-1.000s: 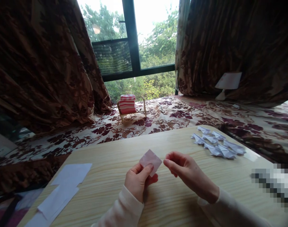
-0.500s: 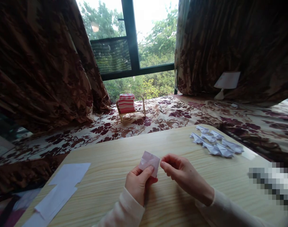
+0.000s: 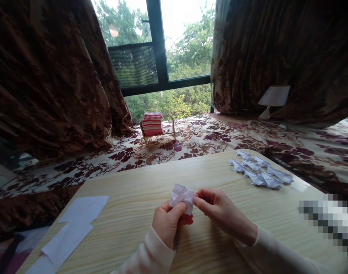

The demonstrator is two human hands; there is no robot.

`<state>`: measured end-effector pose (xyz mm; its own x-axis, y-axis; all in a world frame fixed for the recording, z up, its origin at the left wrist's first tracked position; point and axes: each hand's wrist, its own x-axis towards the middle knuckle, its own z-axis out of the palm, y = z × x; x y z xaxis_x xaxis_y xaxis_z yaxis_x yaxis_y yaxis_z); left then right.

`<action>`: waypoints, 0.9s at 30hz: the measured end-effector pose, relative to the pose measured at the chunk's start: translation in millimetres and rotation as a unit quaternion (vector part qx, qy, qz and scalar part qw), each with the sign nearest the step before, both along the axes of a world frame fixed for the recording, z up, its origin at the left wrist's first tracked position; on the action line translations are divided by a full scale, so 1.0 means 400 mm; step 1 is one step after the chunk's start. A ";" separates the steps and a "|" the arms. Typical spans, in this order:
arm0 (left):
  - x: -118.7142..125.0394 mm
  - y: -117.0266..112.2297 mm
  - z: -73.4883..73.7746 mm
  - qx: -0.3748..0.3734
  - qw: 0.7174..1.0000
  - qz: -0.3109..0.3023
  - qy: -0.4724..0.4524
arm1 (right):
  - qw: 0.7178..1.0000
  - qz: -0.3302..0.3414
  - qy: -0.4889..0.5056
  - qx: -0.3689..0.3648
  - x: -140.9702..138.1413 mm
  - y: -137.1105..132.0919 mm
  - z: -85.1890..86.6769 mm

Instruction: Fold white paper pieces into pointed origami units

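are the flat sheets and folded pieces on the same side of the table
No, the flat sheets lie on the left of the table, the folded pieces right.

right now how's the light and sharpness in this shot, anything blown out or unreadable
Head view, top: sky through the window blown out to white; head view, upper right: curtain falls nearly to black; head view, centre: paper square in the left hand pale, creases faint; head view, lower right: a pixelated block hides whatever is there.
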<state>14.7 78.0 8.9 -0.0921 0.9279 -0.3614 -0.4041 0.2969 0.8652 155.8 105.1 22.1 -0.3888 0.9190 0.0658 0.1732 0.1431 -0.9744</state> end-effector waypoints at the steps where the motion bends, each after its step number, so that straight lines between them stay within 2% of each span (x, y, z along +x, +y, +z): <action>1: 0.000 0.000 0.001 0.001 1.000 0.001 0.006 | 1.000 -0.007 -0.010 0.008 0.001 0.001 -0.002; 6: 0.001 0.003 0.003 0.014 0.999 0.005 0.037 | 0.993 -0.033 -0.069 0.085 0.002 0.000 -0.023; 11: -0.004 0.006 -0.001 0.024 0.998 0.005 0.064 | 0.972 -0.074 -0.111 0.194 0.002 -0.007 -0.035; 15: -0.007 0.005 0.001 0.035 0.996 -0.011 0.079 | 0.952 -0.048 -0.146 0.264 0.000 -0.009 -0.034; 27: -0.004 0.004 0.005 0.054 0.994 -0.024 0.089 | 0.955 0.003 -0.136 0.264 0.001 -0.009 -0.040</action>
<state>13.1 79.6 10.9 -0.1005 0.9651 -0.2420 -0.2291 0.2143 0.9495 156.0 101.7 6.3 -0.4627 0.7831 0.4156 0.4069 0.6041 -0.6852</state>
